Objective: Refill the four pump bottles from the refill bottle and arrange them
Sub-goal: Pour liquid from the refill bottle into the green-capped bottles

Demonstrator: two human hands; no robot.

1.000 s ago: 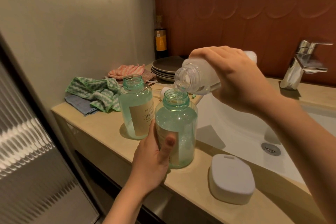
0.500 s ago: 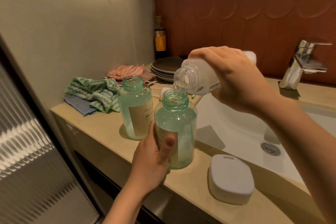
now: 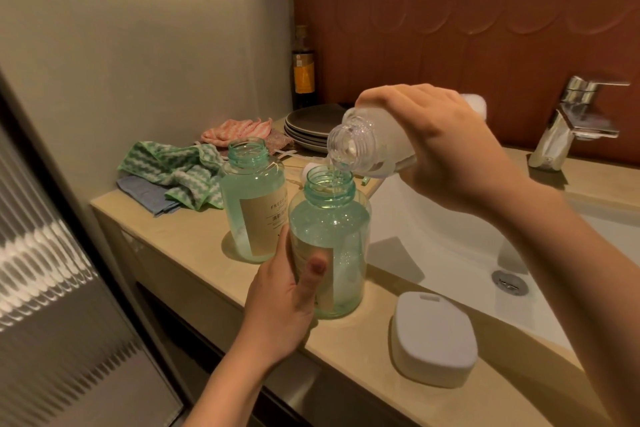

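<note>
Front pump bottle [image 3: 332, 229] and rear pump bottle [image 3: 242, 191] translucent teal, beige-labelled; refill bottle [image 3: 367, 146] clear; cloth [image 3: 173, 166] green-white zigzag; plates [image 3: 311, 121] dark grey; counter [image 3: 194, 236] beige.

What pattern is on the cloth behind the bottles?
Green and white zigzag stripes on the cloth, seen best in the head view.

I count two green translucent bottles with open necks [image 3: 252, 198], one clear plastic refill bottle [image 3: 370, 149], three cloths [image 3: 173, 166] (green-white, blue, pink), one stack of dark round plates [image 3: 311, 125], one white rounded box [image 3: 433, 336], one chrome tap [image 3: 571, 121], one dark yellow-labelled bottle [image 3: 304, 73].
</note>
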